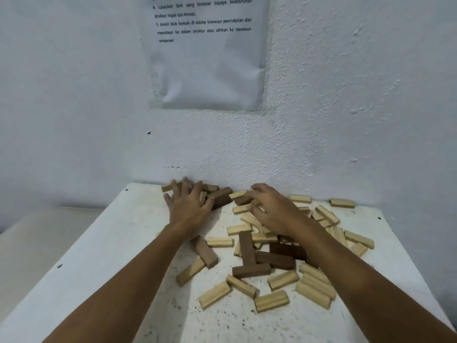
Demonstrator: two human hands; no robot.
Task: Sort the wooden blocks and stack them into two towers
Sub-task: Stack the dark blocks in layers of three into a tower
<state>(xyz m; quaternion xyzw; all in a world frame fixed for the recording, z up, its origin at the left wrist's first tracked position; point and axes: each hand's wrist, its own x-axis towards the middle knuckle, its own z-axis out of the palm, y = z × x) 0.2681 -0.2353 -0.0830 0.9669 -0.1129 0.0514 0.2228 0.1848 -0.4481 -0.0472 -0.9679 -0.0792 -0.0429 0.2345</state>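
Dozens of wooden blocks [272, 253], pale and dark, lie unsorted across the tabletop [118, 256], no tower begun; left hand [189, 206], fingers spread, and right hand [274, 209], fingers loosely curled, rest on the far blocks, so separating colours seems next.

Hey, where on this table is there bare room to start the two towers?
The left side of the white table is bare, from the left edge to the left forearm. The near strip below the light blocks is bare too. Centre and right are crowded with light and dark blocks; both hands, left and right, work the far pile against the wall.
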